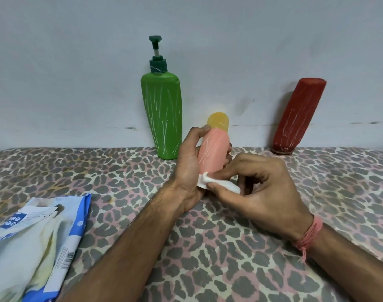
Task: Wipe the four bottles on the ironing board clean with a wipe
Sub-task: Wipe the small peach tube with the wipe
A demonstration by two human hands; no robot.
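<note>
Bottles: three show, a fourth isn't visible. Past the wipes packet [33, 240], the green pump bottle [163, 118] stands against the wall on the ironing board [77, 171]. The left hand [189, 168] is clamped round the pink bottle [212, 152], steadying it, while the right hand [258, 190] pinches one wipe [221, 184] against its base. The red bottle [295, 116] leans on the wall.

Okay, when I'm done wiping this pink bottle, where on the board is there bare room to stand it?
Bare cover lies between the green bottle and the red bottle, behind your hands. More lies left of the green bottle, along the wall. The near left is crowded by the wipes pack; both forearms cross the middle.
</note>
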